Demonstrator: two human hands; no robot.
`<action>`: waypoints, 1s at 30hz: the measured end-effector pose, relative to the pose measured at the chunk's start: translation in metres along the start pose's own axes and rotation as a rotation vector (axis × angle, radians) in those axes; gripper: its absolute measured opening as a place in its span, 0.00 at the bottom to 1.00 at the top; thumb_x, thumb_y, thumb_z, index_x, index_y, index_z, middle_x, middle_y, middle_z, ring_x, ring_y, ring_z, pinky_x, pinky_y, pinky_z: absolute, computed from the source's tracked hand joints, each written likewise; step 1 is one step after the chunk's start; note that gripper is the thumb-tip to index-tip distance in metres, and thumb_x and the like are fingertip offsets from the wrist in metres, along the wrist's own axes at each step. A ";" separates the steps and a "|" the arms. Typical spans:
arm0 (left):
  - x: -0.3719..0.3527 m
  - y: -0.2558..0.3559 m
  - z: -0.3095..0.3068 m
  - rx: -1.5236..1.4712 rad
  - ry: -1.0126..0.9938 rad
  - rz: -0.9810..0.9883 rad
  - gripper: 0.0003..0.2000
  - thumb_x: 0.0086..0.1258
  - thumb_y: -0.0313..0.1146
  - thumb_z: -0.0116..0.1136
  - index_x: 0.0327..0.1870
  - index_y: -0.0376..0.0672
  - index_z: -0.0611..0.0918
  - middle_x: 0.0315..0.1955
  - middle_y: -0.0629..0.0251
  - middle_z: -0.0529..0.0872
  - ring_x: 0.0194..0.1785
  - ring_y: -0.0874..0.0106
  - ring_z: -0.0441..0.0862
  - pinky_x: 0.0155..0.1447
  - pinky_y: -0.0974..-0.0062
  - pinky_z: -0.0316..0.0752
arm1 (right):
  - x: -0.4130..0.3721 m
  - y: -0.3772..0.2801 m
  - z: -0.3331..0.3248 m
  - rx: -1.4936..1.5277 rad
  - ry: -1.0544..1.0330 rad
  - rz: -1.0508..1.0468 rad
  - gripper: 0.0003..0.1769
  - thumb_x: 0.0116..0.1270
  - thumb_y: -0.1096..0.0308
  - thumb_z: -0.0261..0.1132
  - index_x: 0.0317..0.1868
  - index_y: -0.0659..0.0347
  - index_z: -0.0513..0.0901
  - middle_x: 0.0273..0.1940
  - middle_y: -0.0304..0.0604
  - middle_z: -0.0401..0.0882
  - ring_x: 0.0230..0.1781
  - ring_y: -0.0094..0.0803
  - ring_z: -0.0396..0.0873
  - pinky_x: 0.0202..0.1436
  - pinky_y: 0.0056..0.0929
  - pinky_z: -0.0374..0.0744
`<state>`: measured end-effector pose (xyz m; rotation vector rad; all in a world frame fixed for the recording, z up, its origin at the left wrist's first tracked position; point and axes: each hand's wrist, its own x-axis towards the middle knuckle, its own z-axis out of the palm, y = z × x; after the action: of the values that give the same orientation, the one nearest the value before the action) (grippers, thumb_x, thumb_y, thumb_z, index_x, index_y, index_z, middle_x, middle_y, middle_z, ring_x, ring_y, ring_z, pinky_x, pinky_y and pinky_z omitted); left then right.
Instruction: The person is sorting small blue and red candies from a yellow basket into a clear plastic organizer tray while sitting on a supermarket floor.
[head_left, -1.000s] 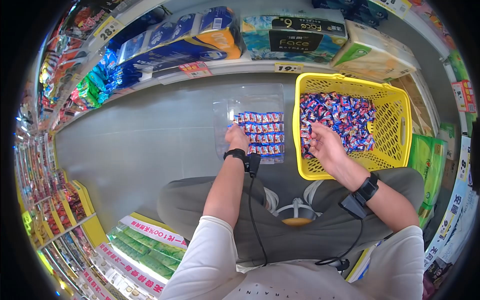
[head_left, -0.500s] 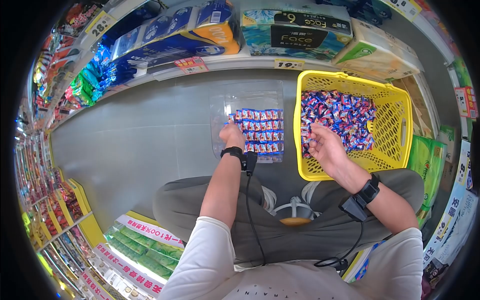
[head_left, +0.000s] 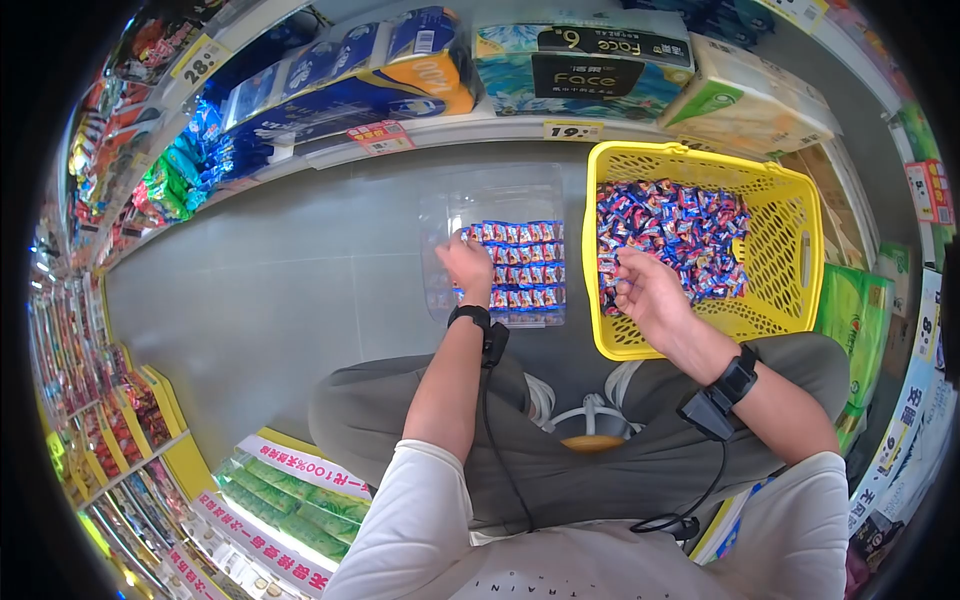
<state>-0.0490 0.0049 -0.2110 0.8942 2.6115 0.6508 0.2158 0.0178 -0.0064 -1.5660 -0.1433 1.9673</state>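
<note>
A clear plastic box lies on the floor in front of me, with small wrapped candies laid in several neat rows in its right and lower part. My left hand is inside it at the left end of the upper rows, its fingers pinched on a wrapped candy and largely covering it. To the right stands a yellow basket with a heap of the same red and blue candies. Over the basket's near left part is my right hand, palm partly up, fingers curled together; I cannot tell what is in them.
Tissue packs line the shelf behind the box and basket. A green pack stands right of the basket. My crossed legs are close in front, and candy shelves rise at the left.
My left hand has shifted slightly right and turned, its fingers now against the left end of the rows. My right hand stays nearly where it was over the basket.
</note>
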 end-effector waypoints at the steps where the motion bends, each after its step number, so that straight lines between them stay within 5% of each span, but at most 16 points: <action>1: -0.002 -0.002 0.001 0.000 -0.002 0.000 0.15 0.66 0.29 0.58 0.53 0.39 0.83 0.57 0.44 0.77 0.50 0.52 0.81 0.56 0.57 0.76 | -0.001 0.000 0.000 0.001 0.006 0.003 0.11 0.68 0.67 0.64 0.49 0.56 0.78 0.30 0.29 0.72 0.27 0.18 0.71 0.34 0.23 0.73; 3: -0.003 -0.003 -0.001 0.282 -0.141 0.240 0.20 0.68 0.33 0.57 0.61 0.45 0.80 0.70 0.49 0.63 0.62 0.51 0.71 0.64 0.55 0.71 | 0.001 0.001 -0.001 0.003 0.004 0.004 0.11 0.68 0.67 0.64 0.49 0.56 0.78 0.30 0.28 0.72 0.27 0.18 0.71 0.34 0.23 0.73; 9: -0.019 0.000 -0.007 0.413 -0.208 0.322 0.28 0.64 0.33 0.61 0.67 0.37 0.71 0.70 0.46 0.61 0.63 0.48 0.67 0.62 0.50 0.67 | 0.001 0.001 -0.001 0.001 -0.002 0.018 0.11 0.67 0.68 0.63 0.49 0.56 0.78 0.30 0.28 0.73 0.27 0.18 0.71 0.35 0.23 0.72; 22: -0.014 -0.014 0.009 0.323 -0.196 0.301 0.30 0.64 0.34 0.59 0.67 0.30 0.70 0.67 0.47 0.69 0.66 0.49 0.67 0.65 0.49 0.65 | 0.033 0.004 -0.012 -0.042 0.062 -0.079 0.10 0.68 0.68 0.62 0.48 0.57 0.78 0.30 0.31 0.73 0.24 0.19 0.71 0.29 0.21 0.72; 24: -0.014 -0.011 0.007 0.384 -0.215 0.275 0.31 0.66 0.39 0.60 0.70 0.39 0.70 0.69 0.53 0.69 0.69 0.51 0.67 0.68 0.51 0.65 | 0.041 0.003 -0.013 -0.058 0.098 -0.115 0.09 0.68 0.68 0.61 0.48 0.58 0.78 0.31 0.32 0.73 0.24 0.19 0.71 0.27 0.21 0.73; 30: -0.016 0.001 -0.015 0.332 -0.210 0.266 0.24 0.65 0.34 0.59 0.64 0.45 0.77 0.68 0.54 0.71 0.66 0.53 0.72 0.66 0.53 0.69 | 0.114 0.004 -0.030 -0.453 0.230 -0.280 0.23 0.65 0.68 0.63 0.60 0.64 0.76 0.33 0.40 0.81 0.29 0.24 0.79 0.27 0.24 0.77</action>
<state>-0.0424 -0.0095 -0.1953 1.3456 2.4699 0.1671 0.2293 0.0653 -0.1138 -1.9199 -0.7139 1.5927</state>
